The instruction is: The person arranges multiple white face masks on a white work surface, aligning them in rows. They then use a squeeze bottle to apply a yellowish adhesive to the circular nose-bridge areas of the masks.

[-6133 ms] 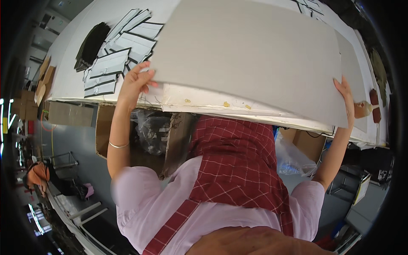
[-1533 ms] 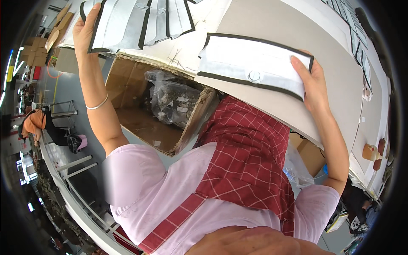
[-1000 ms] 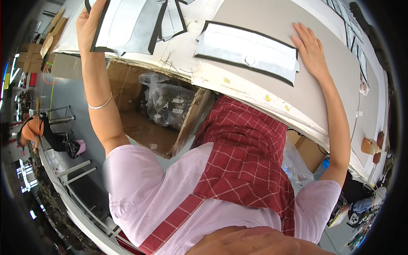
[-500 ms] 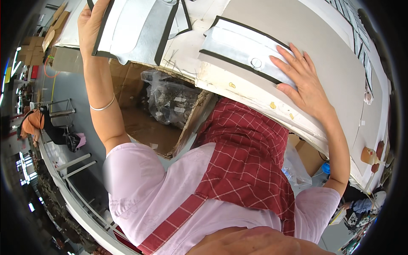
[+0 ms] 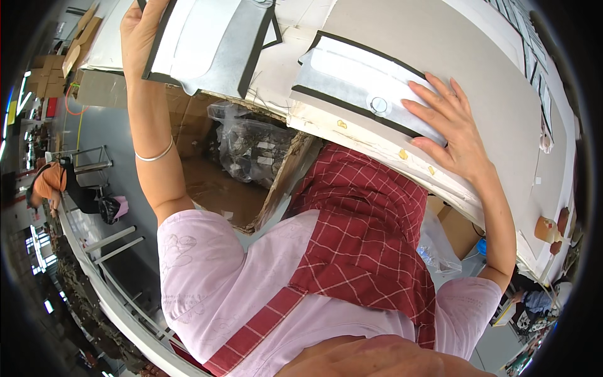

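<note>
My left hand (image 5: 143, 39) is closed on the left edge of a pale grey-white sheet piece with black edging (image 5: 204, 47), at the table's far left. Part of its fingers lies beyond the picture's top edge. A second black-edged sheet piece (image 5: 358, 72), with a clear strip and a small round mark, lies along the table's near edge. My right hand (image 5: 443, 122) rests on this piece's right end, fingers spread and thumb near its lower black border. The hand hides part of that end.
The worktable (image 5: 496, 94) has a worn near edge. Below it stands an open cardboard box (image 5: 213, 195) with a clear plastic bag (image 5: 251, 147) of dark things. More black-edged strips (image 5: 534, 69) lie at the far right. Another person (image 5: 53, 179) bends over at the left.
The right-hand sheet piece has slid slightly toward me, and my right hand has moved the same way on it. My left hand and its piece have shifted a little to the right.
</note>
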{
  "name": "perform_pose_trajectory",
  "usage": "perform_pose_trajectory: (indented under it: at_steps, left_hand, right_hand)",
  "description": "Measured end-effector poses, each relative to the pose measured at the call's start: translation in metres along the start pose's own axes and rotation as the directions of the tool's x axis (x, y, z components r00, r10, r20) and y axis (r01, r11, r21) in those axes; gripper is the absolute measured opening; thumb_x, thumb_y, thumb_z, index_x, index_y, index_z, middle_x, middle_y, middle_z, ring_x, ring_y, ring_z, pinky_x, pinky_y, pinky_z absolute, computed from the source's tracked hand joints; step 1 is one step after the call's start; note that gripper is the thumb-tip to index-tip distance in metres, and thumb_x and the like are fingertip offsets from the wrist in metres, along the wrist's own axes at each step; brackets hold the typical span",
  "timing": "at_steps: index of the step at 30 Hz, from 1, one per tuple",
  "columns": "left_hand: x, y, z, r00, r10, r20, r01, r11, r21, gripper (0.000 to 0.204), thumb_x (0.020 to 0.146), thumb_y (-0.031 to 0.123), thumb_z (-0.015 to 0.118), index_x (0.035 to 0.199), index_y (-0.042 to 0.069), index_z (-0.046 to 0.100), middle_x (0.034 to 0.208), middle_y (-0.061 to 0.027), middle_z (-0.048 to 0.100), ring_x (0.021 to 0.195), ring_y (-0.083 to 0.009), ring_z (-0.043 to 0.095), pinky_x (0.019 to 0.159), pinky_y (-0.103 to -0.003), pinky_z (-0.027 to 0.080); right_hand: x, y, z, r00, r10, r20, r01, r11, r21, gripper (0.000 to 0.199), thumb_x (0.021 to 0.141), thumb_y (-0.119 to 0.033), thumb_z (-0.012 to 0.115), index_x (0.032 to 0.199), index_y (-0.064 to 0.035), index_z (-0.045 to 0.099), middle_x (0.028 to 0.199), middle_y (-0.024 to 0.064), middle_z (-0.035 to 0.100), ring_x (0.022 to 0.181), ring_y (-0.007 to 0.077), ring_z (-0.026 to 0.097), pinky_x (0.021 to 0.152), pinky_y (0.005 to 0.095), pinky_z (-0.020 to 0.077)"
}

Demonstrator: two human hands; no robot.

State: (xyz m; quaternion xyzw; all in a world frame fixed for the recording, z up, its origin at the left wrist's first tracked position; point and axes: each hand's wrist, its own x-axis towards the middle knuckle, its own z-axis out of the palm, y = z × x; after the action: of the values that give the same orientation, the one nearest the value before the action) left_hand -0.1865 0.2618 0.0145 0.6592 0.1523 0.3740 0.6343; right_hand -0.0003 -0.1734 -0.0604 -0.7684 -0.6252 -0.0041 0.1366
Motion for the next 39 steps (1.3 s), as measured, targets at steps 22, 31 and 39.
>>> perform_pose_trajectory:
  at_steps: [22, 31, 39]
  left_hand:
    - [-0.012, 0.003, 0.098, 0.901, 0.087, 0.425, -0.039, 0.992, -0.121, 0.013, 0.096, 0.015, 0.074, 0.098, 0.002, 0.070, 0.079, 0.0027, 0.067, 0.064, -0.0022, 0.056, 0.056, -0.018, 0.045]
    - [0.021, 0.001, 0.062, 0.977, 0.181, 0.113, -0.167, 0.978, -0.124, 0.026, 0.094, 0.015, 0.075, 0.112, -0.003, 0.068, 0.100, -0.0073, 0.073, 0.089, -0.0134, 0.069, 0.079, -0.028, 0.057]
    - [0.017, -0.013, -0.011, 0.978, 0.097, -0.183, -0.128, 0.978, -0.164, 0.026, 0.097, 0.018, 0.073, 0.110, -0.004, 0.066, 0.109, -0.0093, 0.071, 0.099, -0.0177, 0.070, 0.089, -0.034, 0.057]
  right_hand:
    - [0.085, 0.019, -0.032, 0.887, 0.252, -0.387, 0.033, 0.801, 0.598, 0.054, 0.097, -0.030, 0.068, 0.141, -0.0011, 0.057, 0.141, 0.0125, 0.062, 0.141, 0.0268, 0.049, 0.116, 0.0429, 0.0390]
    - [0.090, 0.067, -0.067, 0.843, 0.536, 0.041, -0.271, 0.359, 0.893, 0.050, 0.096, -0.028, 0.074, 0.136, -0.0026, 0.059, 0.127, 0.0067, 0.067, 0.121, 0.0134, 0.058, 0.100, 0.0358, 0.0473]
    - [0.040, 0.046, -0.007, 0.629, 0.757, 0.178, -0.348, 0.070, 0.935, 0.051, 0.095, -0.029, 0.075, 0.136, -0.0044, 0.059, 0.123, 0.0073, 0.068, 0.115, 0.0172, 0.064, 0.104, 0.0370, 0.0496]
